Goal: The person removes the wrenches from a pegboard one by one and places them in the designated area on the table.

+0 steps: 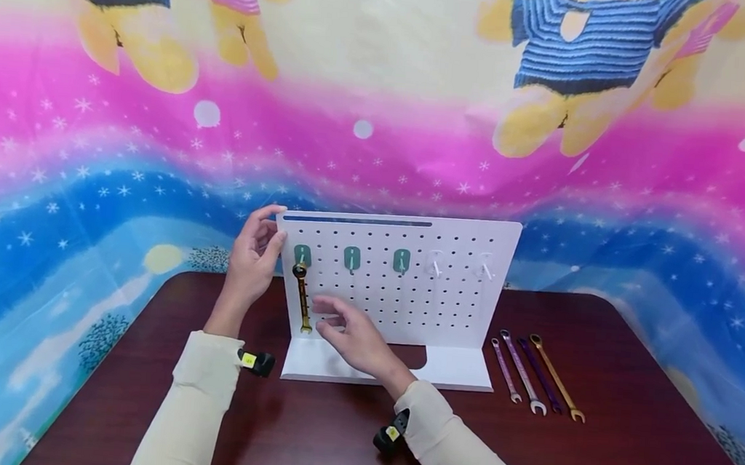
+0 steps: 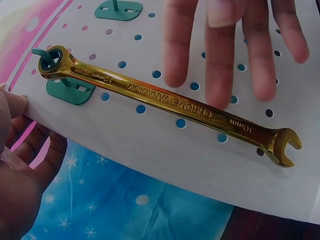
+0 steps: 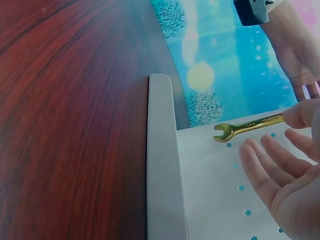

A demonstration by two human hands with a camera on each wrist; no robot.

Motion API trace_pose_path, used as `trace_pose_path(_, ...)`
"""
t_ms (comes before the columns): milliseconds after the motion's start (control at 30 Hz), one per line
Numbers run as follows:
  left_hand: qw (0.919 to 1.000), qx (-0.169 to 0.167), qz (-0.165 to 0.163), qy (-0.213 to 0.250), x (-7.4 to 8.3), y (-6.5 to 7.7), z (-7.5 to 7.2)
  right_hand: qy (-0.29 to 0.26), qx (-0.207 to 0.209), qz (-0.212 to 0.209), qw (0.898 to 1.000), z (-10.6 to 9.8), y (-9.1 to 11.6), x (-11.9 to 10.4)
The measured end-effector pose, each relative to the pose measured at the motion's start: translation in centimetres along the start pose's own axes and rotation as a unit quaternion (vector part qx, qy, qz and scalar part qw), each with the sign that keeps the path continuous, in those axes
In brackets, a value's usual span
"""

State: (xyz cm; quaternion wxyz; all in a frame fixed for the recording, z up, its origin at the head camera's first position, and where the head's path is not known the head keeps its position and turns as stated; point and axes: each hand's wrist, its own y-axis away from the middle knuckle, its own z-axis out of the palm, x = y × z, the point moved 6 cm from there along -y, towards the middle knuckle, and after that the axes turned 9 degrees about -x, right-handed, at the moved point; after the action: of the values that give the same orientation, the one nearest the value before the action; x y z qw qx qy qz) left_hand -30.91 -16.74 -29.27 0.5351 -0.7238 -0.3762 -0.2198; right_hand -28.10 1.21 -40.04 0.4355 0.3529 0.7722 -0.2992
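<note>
A gold combination wrench (image 2: 165, 97) hangs by its ring end from the leftmost green hook (image 2: 70, 90) on a white pegboard (image 1: 374, 291). Its open jaw end points down, and 10mm is stamped on the shank. At the board's upper left edge, my left hand (image 1: 256, 245) grips the panel, thumb in front and fingers behind. My right hand (image 1: 358, 337) is in front of the board's lower part, just right of the wrench. Its fingers are loosely extended with nothing held, as the right wrist view shows.
Two more green hooks (image 1: 352, 258) and two clear hooks (image 1: 436, 264) line the board's upper row. Right of the board's base (image 1: 460, 371), several combination wrenches (image 1: 557, 377), pink, purple and gold, lie on the dark wooden table (image 1: 644, 458). A printed curtain (image 1: 378, 160) stands behind.
</note>
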Motion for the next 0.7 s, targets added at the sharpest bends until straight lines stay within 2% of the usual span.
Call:
trace_pose_path(133,1.0,-0.002,0.006,-0.004,1.2,0.1,0.0,-0.009,0.001,-0.002,1.0,0.3,-0.4,-0.1)
trace_pose_path(400,1.0,-0.002,-0.003,0.006,-1.8,-0.3,-0.1,-0.016,-0.01,-0.01,1.0,1.1,-0.9,-0.3)
trace_pose_path(700,0.9995,-0.007,0.016,0.025,-1.9,-0.4,-0.2,-0.014,-0.007,-0.023,1.0,1.7,-1.3,-0.7)
